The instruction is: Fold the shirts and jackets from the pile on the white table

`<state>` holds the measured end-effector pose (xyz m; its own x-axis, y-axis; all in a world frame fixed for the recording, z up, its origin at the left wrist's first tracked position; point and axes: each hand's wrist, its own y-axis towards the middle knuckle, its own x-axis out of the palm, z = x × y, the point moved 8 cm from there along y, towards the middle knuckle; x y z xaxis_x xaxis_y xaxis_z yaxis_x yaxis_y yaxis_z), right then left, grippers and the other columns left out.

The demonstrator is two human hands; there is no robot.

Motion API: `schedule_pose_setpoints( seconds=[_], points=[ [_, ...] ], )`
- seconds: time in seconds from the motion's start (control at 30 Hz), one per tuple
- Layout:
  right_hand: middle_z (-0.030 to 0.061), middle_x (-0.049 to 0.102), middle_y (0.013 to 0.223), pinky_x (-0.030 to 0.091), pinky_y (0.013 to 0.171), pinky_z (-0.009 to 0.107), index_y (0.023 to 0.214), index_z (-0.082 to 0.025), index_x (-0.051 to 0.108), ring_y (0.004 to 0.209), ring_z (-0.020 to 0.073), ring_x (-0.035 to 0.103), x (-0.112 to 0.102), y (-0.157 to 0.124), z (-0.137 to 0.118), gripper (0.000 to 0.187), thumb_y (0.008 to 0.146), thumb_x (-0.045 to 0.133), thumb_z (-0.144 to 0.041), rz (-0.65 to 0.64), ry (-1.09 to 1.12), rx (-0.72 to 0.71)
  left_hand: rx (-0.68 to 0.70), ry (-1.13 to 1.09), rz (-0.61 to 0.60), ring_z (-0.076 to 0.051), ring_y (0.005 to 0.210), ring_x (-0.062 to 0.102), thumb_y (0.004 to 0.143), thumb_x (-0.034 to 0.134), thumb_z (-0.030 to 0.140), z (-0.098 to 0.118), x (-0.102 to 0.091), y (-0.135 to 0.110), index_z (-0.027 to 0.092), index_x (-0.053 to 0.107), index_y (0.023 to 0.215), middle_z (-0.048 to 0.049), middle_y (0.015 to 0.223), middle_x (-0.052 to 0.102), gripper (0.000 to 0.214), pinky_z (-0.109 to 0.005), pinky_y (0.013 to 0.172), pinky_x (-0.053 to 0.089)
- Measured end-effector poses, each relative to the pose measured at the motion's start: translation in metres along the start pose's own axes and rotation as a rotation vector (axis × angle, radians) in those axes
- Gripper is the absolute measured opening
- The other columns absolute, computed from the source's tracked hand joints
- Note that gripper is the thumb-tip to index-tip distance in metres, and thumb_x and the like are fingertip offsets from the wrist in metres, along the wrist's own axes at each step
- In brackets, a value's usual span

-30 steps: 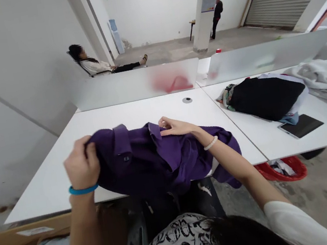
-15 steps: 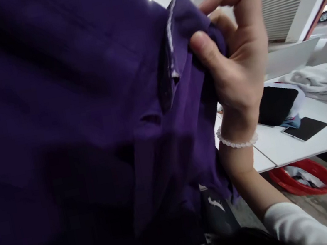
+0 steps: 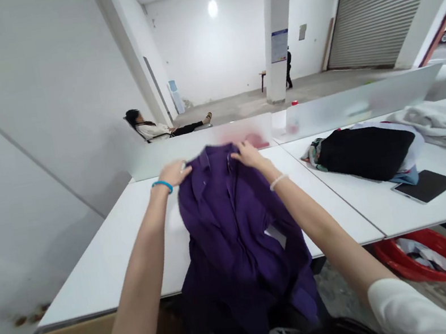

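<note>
Over the desk (image 3: 127, 259), both outstretched hands (image 3: 174, 172) (image 3: 249, 155) grip a purple shirt (image 3: 227, 224).

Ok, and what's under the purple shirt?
The white table shows on both sides of the shirt, so it appears to run beneath. The shirt's lower part hangs past the near edge. Anything else under the cloth is covered, so I can't tell.

The light is bright; a lamp (image 3: 213, 8) glares at upper middle. The purple shirt (image 3: 232, 217) is darker at lower centre, the left hand (image 3: 174, 172) slightly blurred.
</note>
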<state>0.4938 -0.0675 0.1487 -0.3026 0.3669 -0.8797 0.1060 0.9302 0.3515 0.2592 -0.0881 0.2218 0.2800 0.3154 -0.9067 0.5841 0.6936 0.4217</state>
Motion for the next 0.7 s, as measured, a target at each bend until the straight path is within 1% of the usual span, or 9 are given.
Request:
schedule_pose_setpoints(
  seconds=[0.03, 0.07, 0.17, 0.27, 0.37, 0.47, 0.53, 0.63, 0.7],
  points=[
    [0.0213, 0.036, 0.142, 0.032, 0.103, 0.051, 0.141, -0.014, 0.034, 0.131, 0.0332, 0.035, 0.035, -0.01, 0.004, 0.054, 0.094, 0.04, -0.042, -0.145, -0.062, -0.006, 0.01, -0.026, -0.052, -0.024, 0.11, 0.053, 0.09, 0.048, 0.044, 0.002, 0.026, -0.011, 0.004, 0.056, 0.112, -0.0125, 0.122, 0.056, 0.047, -0.04, 0.095, 0.042],
    [0.0193, 0.033, 0.146, 0.029, 0.105, 0.052, 0.142, -0.017, 0.034, 0.134, 0.0335, 0.031, 0.063, -0.023, 0.007, 0.054, 0.094, 0.04, -0.042, -0.235, -0.086, -0.012, 0.017, -0.049, -0.09, -0.023, 0.107, 0.055, 0.089, 0.051, 0.041, 0.004, 0.049, -0.023, 0.007, 0.056, 0.112, -0.0099, 0.119, 0.058, 0.041, -0.041, 0.092, 0.044],
    [0.0115, 0.029, 0.151, 0.025, 0.108, 0.052, 0.142, -0.024, 0.036, 0.138, 0.0326, 0.024, 0.127, -0.059, 0.011, 0.055, 0.092, 0.044, -0.045, -0.415, -0.097, -0.036, 0.007, -0.092, -0.165, -0.022, 0.099, 0.058, 0.087, 0.054, 0.039, 0.008, 0.1, -0.052, 0.013, 0.056, 0.115, -0.0073, 0.116, 0.057, 0.038, -0.041, 0.085, 0.05],
    [0.0079, 0.032, 0.15, 0.026, 0.108, 0.052, 0.141, -0.027, 0.039, 0.138, 0.0316, 0.026, 0.164, -0.071, 0.013, 0.053, 0.093, 0.043, -0.047, -0.524, -0.097, -0.021, -0.025, -0.127, -0.218, -0.021, 0.101, 0.058, 0.087, 0.054, 0.039, 0.014, 0.137, -0.066, 0.014, 0.056, 0.116, -0.0086, 0.116, 0.058, 0.039, -0.042, 0.086, 0.05],
    [0.0135, 0.039, 0.145, 0.027, 0.105, 0.057, 0.138, -0.023, 0.044, 0.134, 0.034, 0.033, 0.178, -0.052, 0.01, 0.047, 0.095, 0.039, -0.041, -0.525, -0.113, 0.03, -0.074, -0.145, -0.229, -0.023, 0.111, 0.056, 0.09, 0.047, 0.039, 0.022, 0.164, -0.074, 0.013, 0.059, 0.115, -0.0129, 0.12, 0.06, 0.038, -0.045, 0.097, 0.042],
    [0.0216, 0.044, 0.138, 0.029, 0.104, 0.052, 0.134, -0.013, 0.047, 0.13, 0.0329, 0.038, 0.18, -0.019, -0.005, 0.046, 0.097, 0.029, -0.034, -0.422, -0.116, 0.065, -0.114, -0.15, -0.2, -0.023, 0.123, 0.048, 0.094, 0.035, 0.035, 0.037, 0.177, -0.094, 0.015, 0.059, 0.118, -0.0144, 0.128, 0.057, 0.04, -0.046, 0.107, 0.031],
    [0.0224, 0.049, 0.133, 0.036, 0.1, 0.043, 0.129, -0.011, 0.05, 0.124, 0.0293, 0.046, 0.184, -0.002, -0.018, 0.047, 0.098, 0.025, -0.036, -0.373, -0.098, 0.073, -0.125, -0.142, -0.129, -0.023, 0.127, 0.044, 0.096, 0.031, 0.032, 0.051, 0.176, -0.12, 0.014, 0.056, 0.124, -0.0137, 0.132, 0.055, 0.042, -0.046, 0.109, 0.029],
    [0.02, 0.06, 0.118, 0.045, 0.088, 0.034, 0.117, -0.01, 0.058, 0.108, 0.0255, 0.058, 0.199, 0.012, -0.031, 0.044, 0.095, 0.039, -0.043, -0.37, -0.068, 0.09, -0.183, -0.089, -0.007, -0.024, 0.125, 0.046, 0.095, 0.032, 0.032, 0.065, 0.164, -0.176, 0.01, 0.052, 0.128, -0.0135, 0.13, 0.056, 0.043, -0.043, 0.104, 0.037],
    [0.017, 0.063, 0.114, 0.046, 0.083, 0.029, 0.11, -0.012, 0.062, 0.103, 0.0232, 0.06, 0.207, 0.02, -0.034, 0.035, 0.091, 0.048, -0.038, -0.358, -0.046, 0.092, -0.253, -0.035, 0.049, -0.025, 0.122, 0.048, 0.094, 0.037, 0.034, 0.065, 0.154, -0.218, 0.01, 0.054, 0.125, -0.0125, 0.127, 0.058, 0.042, -0.041, 0.1, 0.041]
  ],
)
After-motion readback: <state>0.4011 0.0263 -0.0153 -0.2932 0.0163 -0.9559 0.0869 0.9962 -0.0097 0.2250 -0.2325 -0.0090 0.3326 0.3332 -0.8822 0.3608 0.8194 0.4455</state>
